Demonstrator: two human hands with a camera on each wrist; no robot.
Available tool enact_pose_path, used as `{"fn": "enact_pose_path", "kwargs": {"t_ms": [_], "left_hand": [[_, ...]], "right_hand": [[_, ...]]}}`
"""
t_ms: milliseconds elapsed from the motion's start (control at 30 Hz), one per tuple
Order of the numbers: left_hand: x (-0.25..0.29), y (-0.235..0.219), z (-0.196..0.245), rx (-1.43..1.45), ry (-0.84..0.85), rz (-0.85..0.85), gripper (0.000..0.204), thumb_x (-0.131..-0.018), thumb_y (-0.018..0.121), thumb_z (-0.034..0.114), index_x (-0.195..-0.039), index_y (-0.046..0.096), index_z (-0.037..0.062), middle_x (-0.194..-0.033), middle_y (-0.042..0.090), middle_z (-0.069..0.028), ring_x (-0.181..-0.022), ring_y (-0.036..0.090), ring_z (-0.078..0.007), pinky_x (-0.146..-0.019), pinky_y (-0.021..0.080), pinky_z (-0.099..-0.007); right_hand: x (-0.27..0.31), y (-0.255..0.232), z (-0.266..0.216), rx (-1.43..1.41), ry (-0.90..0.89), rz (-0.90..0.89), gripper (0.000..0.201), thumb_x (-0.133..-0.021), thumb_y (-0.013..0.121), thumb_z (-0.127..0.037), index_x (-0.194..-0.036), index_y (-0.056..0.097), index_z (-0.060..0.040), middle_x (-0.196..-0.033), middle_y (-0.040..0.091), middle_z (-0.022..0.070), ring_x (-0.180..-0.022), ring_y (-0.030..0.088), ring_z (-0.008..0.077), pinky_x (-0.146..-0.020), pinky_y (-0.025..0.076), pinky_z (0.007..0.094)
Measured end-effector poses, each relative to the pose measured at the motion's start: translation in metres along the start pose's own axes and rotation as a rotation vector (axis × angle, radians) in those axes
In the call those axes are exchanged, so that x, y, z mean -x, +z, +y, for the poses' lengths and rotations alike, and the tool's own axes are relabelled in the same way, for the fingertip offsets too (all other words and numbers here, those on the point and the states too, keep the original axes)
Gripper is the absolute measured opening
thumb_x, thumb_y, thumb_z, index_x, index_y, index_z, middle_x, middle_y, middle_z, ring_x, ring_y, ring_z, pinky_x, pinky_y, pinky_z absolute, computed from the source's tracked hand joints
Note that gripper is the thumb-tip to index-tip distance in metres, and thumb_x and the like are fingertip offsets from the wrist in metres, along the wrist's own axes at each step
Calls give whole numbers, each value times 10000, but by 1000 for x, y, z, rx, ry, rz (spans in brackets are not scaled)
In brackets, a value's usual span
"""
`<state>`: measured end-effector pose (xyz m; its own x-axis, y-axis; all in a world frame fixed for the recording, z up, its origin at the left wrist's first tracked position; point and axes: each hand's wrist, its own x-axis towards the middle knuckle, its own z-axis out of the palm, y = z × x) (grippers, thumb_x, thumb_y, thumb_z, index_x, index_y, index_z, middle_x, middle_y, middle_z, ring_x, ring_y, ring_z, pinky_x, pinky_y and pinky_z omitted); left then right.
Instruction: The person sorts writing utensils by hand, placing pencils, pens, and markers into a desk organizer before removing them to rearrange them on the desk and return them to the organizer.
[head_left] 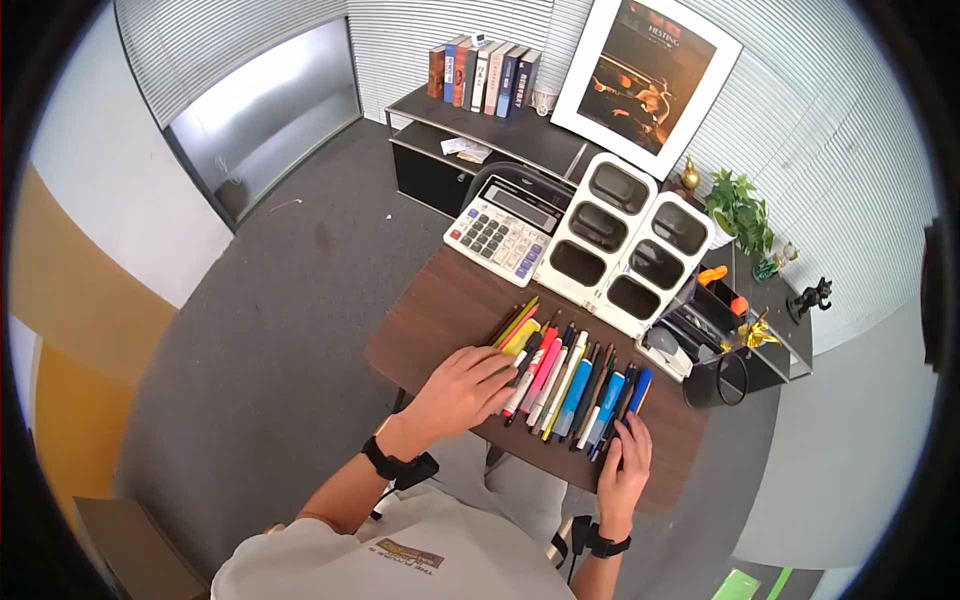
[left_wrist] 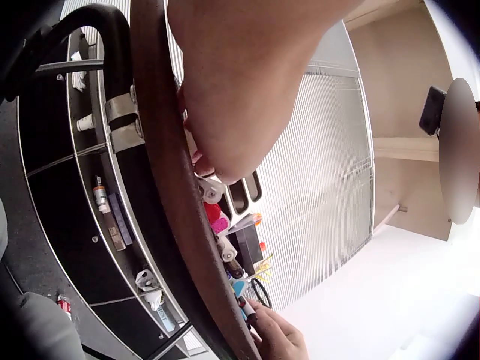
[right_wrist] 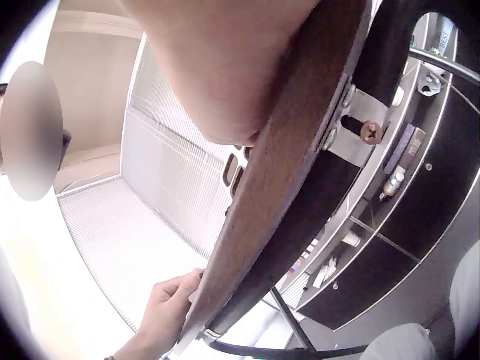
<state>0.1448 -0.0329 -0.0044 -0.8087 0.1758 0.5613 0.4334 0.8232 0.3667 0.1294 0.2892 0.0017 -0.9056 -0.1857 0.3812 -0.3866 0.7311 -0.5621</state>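
Observation:
A side-by-side row of pens, markers and highlighters (head_left: 572, 395) lies on the brown wooden desk (head_left: 425, 310). My left hand (head_left: 465, 388) rests at the row's left end, fingers stretched over a white-and-dark marker next to the pink highlighters (head_left: 543, 378). At the opposite end my right hand (head_left: 625, 468) touches the side of the row, its fingertips right by a blue marker (head_left: 641, 390). Light-blue highlighters (head_left: 574, 392) lie between the hands. In the left wrist view the left hand (left_wrist: 236, 97) hides most of the row; the right hand (left_wrist: 279, 334) shows beyond it.
Behind the row stand a white organizer (head_left: 590, 290) with several dark compartments and a large calculator (head_left: 505, 228). At the right are a black mesh pen cup (head_left: 716, 382) and a dark desk caddy (head_left: 715, 305). Books (head_left: 485, 80) and a framed poster (head_left: 650, 85) stand on the back cabinet.

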Motion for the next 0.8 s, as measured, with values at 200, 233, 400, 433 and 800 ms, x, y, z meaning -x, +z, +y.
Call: {"fn": "enact_pose_path", "kwargs": {"t_ms": [200,233,400,433,800], "left_hand": [[2,5,-1,-25,-19,23,302,-998,746,253,-1200,766,28,-1340,677,-93,-1277,604,-294,-1110,493,-461],[1,3,1,-31,-22,12,306,-1000,745,255,-1204,766,29,-1350,668,-98,-1282,598,-295,-1112,488,-464],[-2,-3,2,65,-61,-31,359,-1020,731,250,-1285,756,10,-1526,594,-139,-1401,550,-341,-1168,452,-493],[-3,-6,-1,79,-52,-8,367,-1029,720,253,-1300,750,7,-1548,579,-148,-1416,541,-349,-1182,445,-495],[4,-11,0,84,7,-101,605,-987,771,399,-1461,657,41,-1645,497,-175,-1522,458,-373,-1268,372,-510]], "right_hand": [[2,3,2,38,20,36,268,-1031,631,-36,-1267,737,35,-1500,641,217,-1415,587,424,-1185,457,509],[2,3,2,25,2,22,274,-1024,641,-39,-1272,735,34,-1501,641,216,-1415,587,422,-1186,456,507],[3,1,3,-5,-35,14,312,-991,687,-50,-1292,727,22,-1506,639,215,-1417,585,423,-1196,448,507],[4,2,3,-6,-30,25,317,-989,689,-51,-1295,726,20,-1506,639,215,-1416,585,425,-1197,446,508],[4,-1,-4,-33,-76,36,411,-944,793,-141,-1330,731,-17,-1532,610,214,-1455,536,429,-1214,419,524]]}}
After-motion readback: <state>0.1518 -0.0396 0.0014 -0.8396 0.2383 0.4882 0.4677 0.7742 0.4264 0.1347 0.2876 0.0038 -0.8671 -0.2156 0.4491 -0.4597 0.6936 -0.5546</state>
